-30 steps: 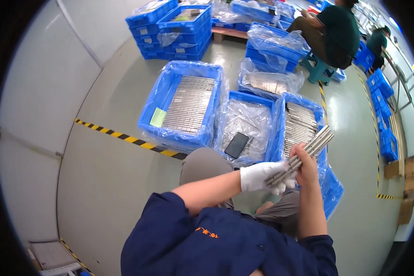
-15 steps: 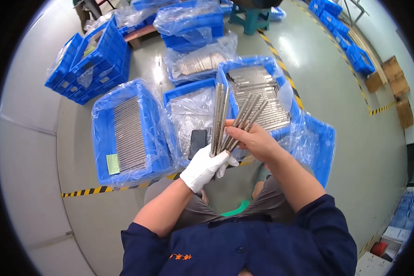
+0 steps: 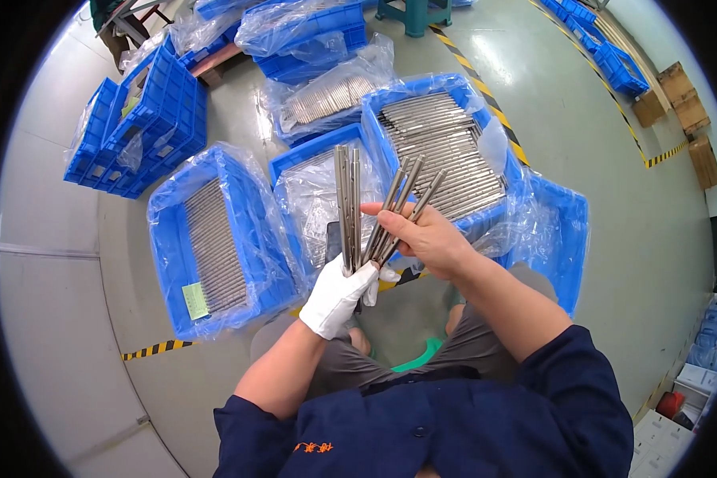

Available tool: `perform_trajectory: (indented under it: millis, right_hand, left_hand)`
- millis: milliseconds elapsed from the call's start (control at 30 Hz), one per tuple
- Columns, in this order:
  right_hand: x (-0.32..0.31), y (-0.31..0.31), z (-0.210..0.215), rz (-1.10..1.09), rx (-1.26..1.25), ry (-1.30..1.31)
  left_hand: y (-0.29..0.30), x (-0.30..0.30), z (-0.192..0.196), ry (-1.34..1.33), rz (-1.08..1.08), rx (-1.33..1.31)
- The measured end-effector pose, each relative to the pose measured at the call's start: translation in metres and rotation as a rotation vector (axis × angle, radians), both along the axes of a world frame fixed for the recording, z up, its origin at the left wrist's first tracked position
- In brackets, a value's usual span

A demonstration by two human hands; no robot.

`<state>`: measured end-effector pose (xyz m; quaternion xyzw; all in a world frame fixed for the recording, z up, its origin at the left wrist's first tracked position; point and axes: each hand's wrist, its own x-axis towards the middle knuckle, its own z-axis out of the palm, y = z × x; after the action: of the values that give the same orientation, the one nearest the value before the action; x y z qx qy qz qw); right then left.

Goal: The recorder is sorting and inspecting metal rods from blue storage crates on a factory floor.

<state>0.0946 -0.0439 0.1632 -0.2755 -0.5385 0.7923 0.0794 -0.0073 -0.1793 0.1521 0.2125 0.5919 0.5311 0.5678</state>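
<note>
Steel rods are filling both hands above the person's lap. The left hand [image 3: 336, 296], in a white glove, is closing its fingers [image 3: 360, 279] around the lower ends of a tight upright bundle of metal rods [image 3: 347, 203], which is pointing straight up over the bins. The bare right hand [image 3: 422, 237] is gripping a second, fanned bundle of rods [image 3: 398, 209]; its fingers [image 3: 390, 224] are curling around the bundle's lower part, and the rods are splaying up and to the right. The two hands are touching or almost touching at the base of the bundles.

On the floor [image 3: 629, 231] in front of the knees, blue plastic crates lined with clear plastic film are standing side by side. The left crate [image 3: 175, 263] is holding a flat layer of rods. The middle crate [image 3: 311, 183], behind the hands, is showing mostly crumpled film and a dark flat object. The right crate [image 3: 454, 103] is carrying a dense layer of rods lying side by side. Farther back, another lined crate [image 3: 327, 99] is also containing rods.
</note>
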Motion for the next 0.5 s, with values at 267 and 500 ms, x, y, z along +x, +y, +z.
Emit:
perform_trajectory:
  millis: [267, 500]
  right_hand:
    - [0.014, -0.001, 0.019, -0.344, 0.176, 0.177]
    - [0.029, 0.05, 0.013, -0.555, -0.056, 0.248]
  left_hand:
    - [-0.004, -0.009, -0.002, -0.127, -0.031, 0.042]
    - [-0.013, -0.014, 0.003, -0.259, -0.084, 0.113]
